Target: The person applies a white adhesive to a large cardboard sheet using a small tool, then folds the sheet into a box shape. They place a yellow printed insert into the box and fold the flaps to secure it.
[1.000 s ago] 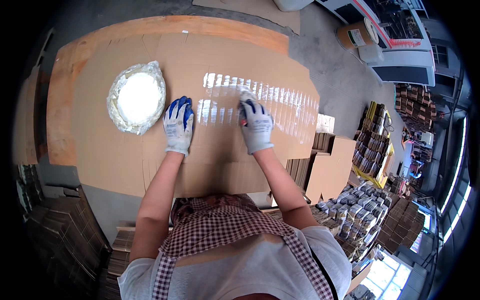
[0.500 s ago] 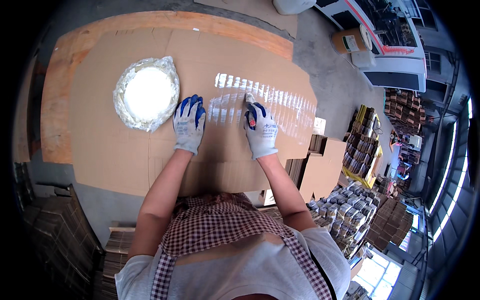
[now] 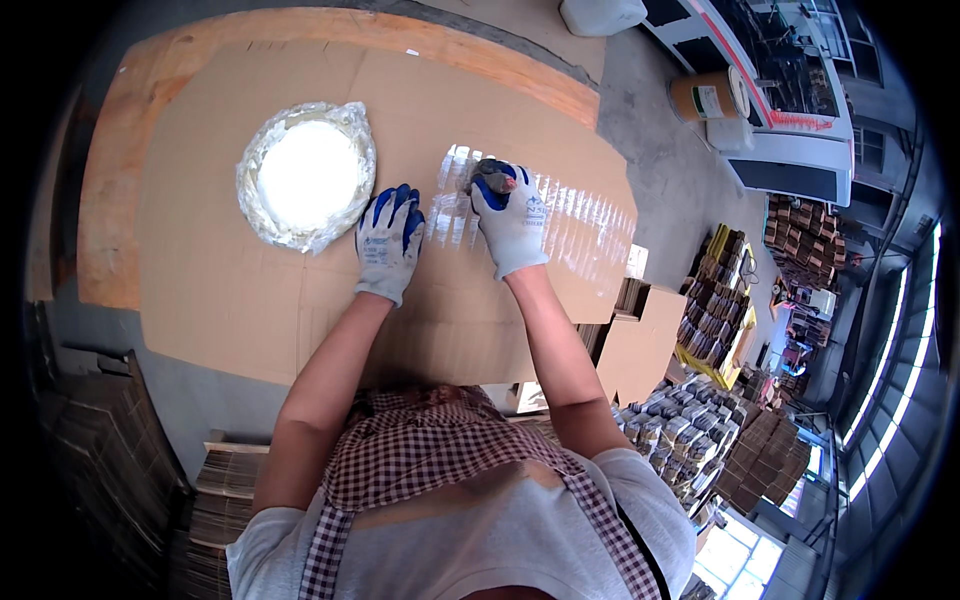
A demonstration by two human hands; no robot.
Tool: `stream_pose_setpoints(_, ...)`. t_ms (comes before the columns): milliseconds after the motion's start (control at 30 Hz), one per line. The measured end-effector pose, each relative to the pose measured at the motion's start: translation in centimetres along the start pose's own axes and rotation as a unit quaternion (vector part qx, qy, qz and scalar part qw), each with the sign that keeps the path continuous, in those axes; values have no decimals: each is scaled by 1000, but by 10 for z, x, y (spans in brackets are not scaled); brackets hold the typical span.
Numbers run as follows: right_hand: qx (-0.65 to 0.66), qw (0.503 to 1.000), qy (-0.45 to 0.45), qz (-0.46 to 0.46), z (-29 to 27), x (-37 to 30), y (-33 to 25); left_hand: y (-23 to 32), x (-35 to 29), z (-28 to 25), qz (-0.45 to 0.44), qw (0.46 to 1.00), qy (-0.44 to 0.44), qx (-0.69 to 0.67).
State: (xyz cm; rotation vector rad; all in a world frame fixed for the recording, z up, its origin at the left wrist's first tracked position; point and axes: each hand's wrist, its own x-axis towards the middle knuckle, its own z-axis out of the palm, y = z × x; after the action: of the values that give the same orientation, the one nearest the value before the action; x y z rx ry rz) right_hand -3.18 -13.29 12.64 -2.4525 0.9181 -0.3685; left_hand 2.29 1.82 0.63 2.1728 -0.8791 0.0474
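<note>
A large cardboard sheet (image 3: pixel 330 300) lies before me. On its right part is a fanned row of narrow brown strips (image 3: pixel 590 230) streaked with a wet-looking white coating. My right hand (image 3: pixel 510 205), in a white glove with blue fingers, is closed around a brush (image 3: pixel 511 184) over the left end of this row. Only the reddish end and a dark part of the brush show; its tip is hidden. My left hand (image 3: pixel 388 235), gloved alike, rests flat on the sheet left of the strips, fingers stretched out. Beside it sits a round, plastic-wrapped dish (image 3: pixel 312 172) with bright white inside.
An orange-brown wooden board (image 3: pixel 110 240) shows under the sheet's far and left edges. Cardboard boxes (image 3: pixel 645 340) stand at the right, with stacked bundles (image 3: pixel 685 430) behind. A brown drum (image 3: pixel 708 97) and a white machine (image 3: pixel 790 170) are at the far right.
My right hand has moved a little left and away from me across the strips with the brush. The left hand stays beside the dish; the whole view has shifted slightly.
</note>
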Motion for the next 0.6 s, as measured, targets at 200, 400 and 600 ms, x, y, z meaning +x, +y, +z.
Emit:
stream_pose_setpoints(200,5,997,-72,13,0,-13,-9,3,-1,-2,0,1000,-11,-7)
stream_pose_setpoints(400,49,995,11,-84,6,1,-10,2,1,-3,2,1000,-7,0)
stream_pose_setpoints(600,62,998,27,-9,-1,19,3,2,0,-3,-2,1000,-10,-5)
